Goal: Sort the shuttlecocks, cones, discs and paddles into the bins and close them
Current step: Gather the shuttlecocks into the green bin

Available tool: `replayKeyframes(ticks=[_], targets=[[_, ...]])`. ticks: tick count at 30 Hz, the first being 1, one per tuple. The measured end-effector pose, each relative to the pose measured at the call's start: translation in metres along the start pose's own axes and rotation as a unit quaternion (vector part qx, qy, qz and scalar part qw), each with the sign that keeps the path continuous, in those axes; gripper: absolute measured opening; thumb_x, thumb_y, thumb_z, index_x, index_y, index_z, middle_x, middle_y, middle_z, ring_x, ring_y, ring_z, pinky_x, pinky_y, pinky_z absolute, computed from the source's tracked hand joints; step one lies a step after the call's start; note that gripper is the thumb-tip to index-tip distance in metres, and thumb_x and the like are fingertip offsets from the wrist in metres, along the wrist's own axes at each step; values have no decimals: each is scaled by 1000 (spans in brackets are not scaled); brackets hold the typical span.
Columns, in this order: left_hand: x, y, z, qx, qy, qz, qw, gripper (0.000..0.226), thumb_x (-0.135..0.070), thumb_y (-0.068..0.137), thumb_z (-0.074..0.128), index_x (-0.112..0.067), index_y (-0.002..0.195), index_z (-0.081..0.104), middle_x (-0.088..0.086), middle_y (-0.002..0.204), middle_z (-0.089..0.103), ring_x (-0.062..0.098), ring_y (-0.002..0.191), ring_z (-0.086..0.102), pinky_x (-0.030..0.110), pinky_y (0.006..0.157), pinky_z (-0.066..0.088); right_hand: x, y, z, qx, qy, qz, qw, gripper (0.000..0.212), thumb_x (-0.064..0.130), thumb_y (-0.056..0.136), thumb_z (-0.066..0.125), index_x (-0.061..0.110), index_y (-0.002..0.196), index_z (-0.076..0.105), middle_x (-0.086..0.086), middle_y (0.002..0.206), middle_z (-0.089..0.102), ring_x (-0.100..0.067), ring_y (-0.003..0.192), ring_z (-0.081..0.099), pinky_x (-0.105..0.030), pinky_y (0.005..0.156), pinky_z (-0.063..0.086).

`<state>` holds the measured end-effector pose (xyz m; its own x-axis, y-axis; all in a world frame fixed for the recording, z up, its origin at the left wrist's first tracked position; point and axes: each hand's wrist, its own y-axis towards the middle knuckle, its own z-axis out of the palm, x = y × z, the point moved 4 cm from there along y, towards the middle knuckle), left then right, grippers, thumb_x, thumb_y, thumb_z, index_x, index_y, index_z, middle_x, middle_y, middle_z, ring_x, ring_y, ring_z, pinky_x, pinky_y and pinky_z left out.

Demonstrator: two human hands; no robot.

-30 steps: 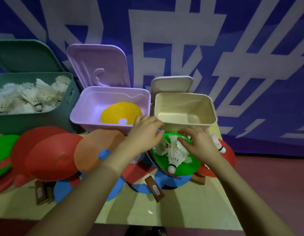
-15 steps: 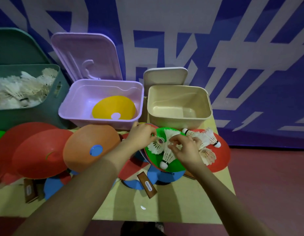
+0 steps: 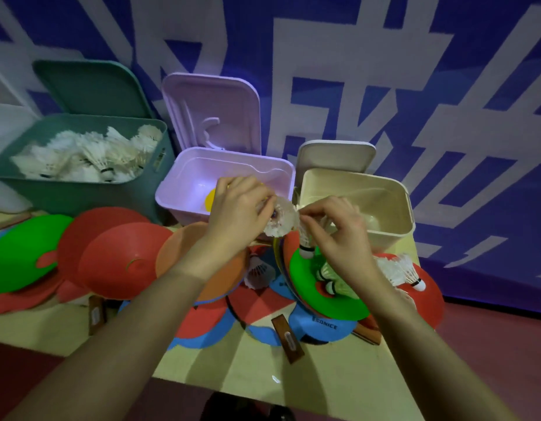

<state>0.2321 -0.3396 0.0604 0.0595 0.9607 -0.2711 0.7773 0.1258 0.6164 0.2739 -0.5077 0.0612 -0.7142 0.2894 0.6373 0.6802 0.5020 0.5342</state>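
My left hand (image 3: 237, 208) grips a white shuttlecock (image 3: 280, 220) by its base, raised in front of the pink bin (image 3: 184, 183). My right hand (image 3: 339, 229) pinches a second shuttlecock (image 3: 306, 243) by its feathers, cork hanging down over the green disc (image 3: 305, 281). More shuttlecocks lie on that disc (image 3: 330, 281), on the red disc at the right (image 3: 398, 268) and between the discs (image 3: 258, 270). The green bin (image 3: 81, 189) holds several shuttlecocks. A yellow disc (image 3: 210, 199) lies in the pink bin. The beige bin (image 3: 393, 205) looks empty.
All three bins stand open, lids leaning back against the blue and white wall. Red, orange and green discs (image 3: 126, 262) overlap along the table's left and middle. Paddles with wooden handles (image 3: 287, 338) lie under them. The table's front edge (image 3: 263, 387) is near me.
Both hands have lifted off the green disc, each with a shuttlecock, and now sit higher in front of the pink and beige bins. The camera has shifted.
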Motion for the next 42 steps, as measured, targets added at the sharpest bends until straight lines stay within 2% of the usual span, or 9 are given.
replayKeyframes(ticks=[8,14,20,25,28,30,32,37,42], targets=[[72,25,-76,-83,31,-5,996,18,-25,83,55,-16,77,70,3,72,59,21,74,54,33,73,31,56,73,63,-47,25,-103,993,7,16,84,62,11,82,66,4,79,58,-13,79,47,-31,73,37],[171,30,-113,-50,-17,-54,997,26,-26,85,51,-10,88,71,10,80,60,33,71,61,39,63,50,93,121,147,-65,61,-90,992,3,5,81,67,8,81,68,4,75,56,-15,76,47,-18,74,35],[286,14,-139,-19,-4,-123,992,27,-25,89,50,-10,97,70,10,84,57,33,72,60,42,60,51,118,157,257,-34,81,-65,994,4,7,84,63,6,81,65,-1,76,58,-14,75,49,-25,71,40],[349,-6,-128,47,64,-144,986,17,-1,83,62,-3,99,68,16,86,56,35,66,59,44,53,51,121,167,318,-37,80,-25,996,4,7,85,61,6,81,63,0,80,56,-17,76,52,-27,72,42],[370,-21,-108,132,80,-131,979,24,-15,91,55,-4,110,65,15,106,58,36,86,60,45,74,50,118,170,338,-38,54,-24,998,4,5,84,61,6,80,62,-2,79,56,-14,77,50,-22,73,39],[374,-32,-96,210,71,-104,970,44,-35,97,37,-11,132,51,8,134,51,29,120,49,41,99,31,110,169,350,-4,33,-10,999,4,7,84,61,6,81,63,-5,79,57,-13,78,49,-23,72,40],[375,-39,-90,255,100,-84,958,61,-46,93,15,-17,142,37,0,147,38,19,135,33,35,106,15,103,166,356,27,7,-4,1000,9,13,85,60,7,85,66,-6,81,60,-16,79,51,-26,73,41],[386,-37,-87,293,177,-90,935,62,-42,92,8,-18,146,29,-3,154,26,15,142,16,38,113,2,96,157,357,81,-198,-108,971,35,35,88,49,14,106,70,1,112,68,-18,100,55,-33,86,35],[391,-40,-81,363,165,-122,909,53,-41,100,16,-21,149,13,-8,157,3,10,144,0,43,116,-7,80,147,360,217,-308,-25,926,63,55,89,20,17,112,65,7,144,45,-21,134,38,-49,108,16]])
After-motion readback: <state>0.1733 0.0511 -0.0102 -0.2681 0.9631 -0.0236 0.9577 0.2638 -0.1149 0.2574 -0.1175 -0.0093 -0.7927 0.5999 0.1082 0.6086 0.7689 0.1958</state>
